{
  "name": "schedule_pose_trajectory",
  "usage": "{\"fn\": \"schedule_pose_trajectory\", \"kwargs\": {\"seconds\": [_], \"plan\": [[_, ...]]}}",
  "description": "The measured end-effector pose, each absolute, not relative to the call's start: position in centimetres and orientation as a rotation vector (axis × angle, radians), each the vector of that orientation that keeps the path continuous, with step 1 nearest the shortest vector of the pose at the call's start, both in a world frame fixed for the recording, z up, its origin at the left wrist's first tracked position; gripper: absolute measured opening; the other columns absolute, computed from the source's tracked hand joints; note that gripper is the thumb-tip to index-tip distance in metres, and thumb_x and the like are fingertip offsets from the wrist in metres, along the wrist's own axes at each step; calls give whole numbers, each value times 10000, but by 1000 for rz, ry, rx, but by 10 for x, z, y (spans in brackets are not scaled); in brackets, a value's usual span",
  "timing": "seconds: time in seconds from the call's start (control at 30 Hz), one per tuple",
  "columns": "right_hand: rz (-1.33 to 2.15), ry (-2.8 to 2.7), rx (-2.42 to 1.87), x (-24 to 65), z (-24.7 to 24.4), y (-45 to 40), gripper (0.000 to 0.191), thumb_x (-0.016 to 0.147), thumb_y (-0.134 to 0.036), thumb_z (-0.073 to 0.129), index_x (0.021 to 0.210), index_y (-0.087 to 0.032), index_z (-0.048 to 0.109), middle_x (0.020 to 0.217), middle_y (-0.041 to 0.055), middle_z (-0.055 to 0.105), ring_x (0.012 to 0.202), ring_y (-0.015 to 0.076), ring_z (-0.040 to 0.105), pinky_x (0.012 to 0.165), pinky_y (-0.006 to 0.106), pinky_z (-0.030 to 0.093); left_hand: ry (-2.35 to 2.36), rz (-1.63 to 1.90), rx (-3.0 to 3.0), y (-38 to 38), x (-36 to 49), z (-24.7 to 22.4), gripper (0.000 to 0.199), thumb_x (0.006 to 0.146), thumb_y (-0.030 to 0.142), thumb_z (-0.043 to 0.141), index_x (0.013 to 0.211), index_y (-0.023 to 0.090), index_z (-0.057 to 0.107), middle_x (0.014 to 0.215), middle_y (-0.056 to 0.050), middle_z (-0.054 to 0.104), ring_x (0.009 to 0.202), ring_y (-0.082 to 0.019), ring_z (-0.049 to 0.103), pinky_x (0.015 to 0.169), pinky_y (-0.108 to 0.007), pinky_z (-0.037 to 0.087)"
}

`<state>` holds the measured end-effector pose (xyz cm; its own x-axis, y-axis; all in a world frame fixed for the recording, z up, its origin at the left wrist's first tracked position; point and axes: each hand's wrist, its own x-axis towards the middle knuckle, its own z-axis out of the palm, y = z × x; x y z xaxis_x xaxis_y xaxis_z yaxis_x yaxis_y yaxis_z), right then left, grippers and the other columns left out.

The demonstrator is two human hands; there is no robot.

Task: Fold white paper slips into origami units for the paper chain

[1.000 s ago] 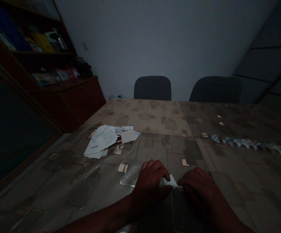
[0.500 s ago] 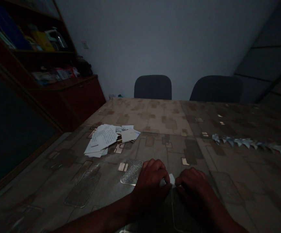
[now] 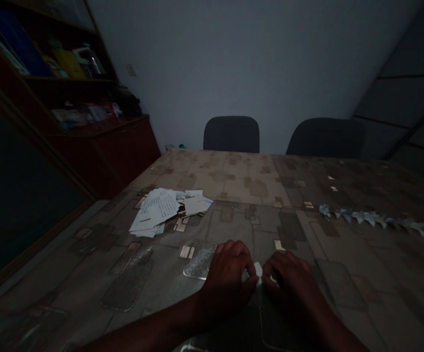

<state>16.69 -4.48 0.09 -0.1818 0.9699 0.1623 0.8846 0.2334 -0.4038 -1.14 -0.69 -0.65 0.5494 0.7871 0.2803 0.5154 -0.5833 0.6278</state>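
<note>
A small white piece of paper (image 3: 258, 270) shows between my two hands, low in the middle of the head view. My left hand (image 3: 231, 274) pinches its left side between thumb and curled fingers. On its right side, my right hand (image 3: 288, 276) is closed with thumb and index finger against the paper. Both hands are close to the patterned tablecloth (image 3: 175, 318). The lower part of the paper is hidden by the fingers, and the dim light blurs its shape.
Loose written papers (image 3: 159, 208) lie piled at the left of the table. A row of folded paper pieces (image 3: 371, 217) stretches across the right. Two dark chairs (image 3: 231, 134) stand beyond the far edge, and a shelf cabinet (image 3: 120, 146) at the left.
The fingers of my right hand have shifted slightly left and opened a small gap between thumb and index finger. My left hand is almost unmoved. The view has tilted slightly.
</note>
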Motion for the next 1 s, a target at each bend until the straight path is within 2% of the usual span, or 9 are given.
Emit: {"fn": "schedule_pose_trajectory", "kwargs": {"seconds": [0.3,0.43,0.53,0.6,0.8,0.93,1.0], "plan": [[337,-2113,-1680,171,-8,-41,128,729,-105,588,738,-233,586,697,-9,606,696,202,549,680,334,352,1144,794,2238,-11,-16,-5,197,723,24,570,839,182,547,871,-5,563,861,-180,489,783,-322,369],[367,-2127,-1653,175,-12,-37,122,717,-113,586,724,-234,589,669,-14,596,665,196,550,659,323,350,1052,800,2450,-11,-26,-8,219,811,56,576,950,223,600,907,-12,597,874,-187,506,772,-322,384],[391,-2113,-1682,176,-12,-37,126,711,-113,590,726,-238,593,673,-14,595,679,206,561,665,330,353,929,822,2806,-12,-30,-12,176,873,147,590,993,271,623,917,-7,620,840,-187,511,870,-398,365],[394,-2110,-1686,175,-11,-38,135,707,-104,590,731,-237,591,681,-14,601,689,208,563,672,334,355,857,782,2951,-14,-31,-13,139,891,155,571,984,248,616,913,-5,626,831,-179,518,973,-437,317],[393,-2113,-1672,174,-8,-40,101,732,-130,601,746,-229,590,697,-16,606,701,203,564,673,332,366,809,638,3020,-18,-32,-9,68,913,153,532,923,191,587,943,-2,628,860,-168,537,1081,-442,233],[473,-2100,-1643,179,-6,-39,156,777,-165,615,914,-240,625,710,-19,611,724,207,579,704,354,400,816,619,3018,-18,-36,-14,111,910,161,541,1001,202,589,839,4,606,820,-171,528,1081,-453,235],[508,-2102,-1557,183,-5,-36,205,835,-168,576,1018,-249,620,801,2,647,790,209,594,749,367,419,817,628,3023,-16,-38,-14,151,910,164,544,1045,215,588,812,7,601,801,-169,522,1073,-461,250]]}}
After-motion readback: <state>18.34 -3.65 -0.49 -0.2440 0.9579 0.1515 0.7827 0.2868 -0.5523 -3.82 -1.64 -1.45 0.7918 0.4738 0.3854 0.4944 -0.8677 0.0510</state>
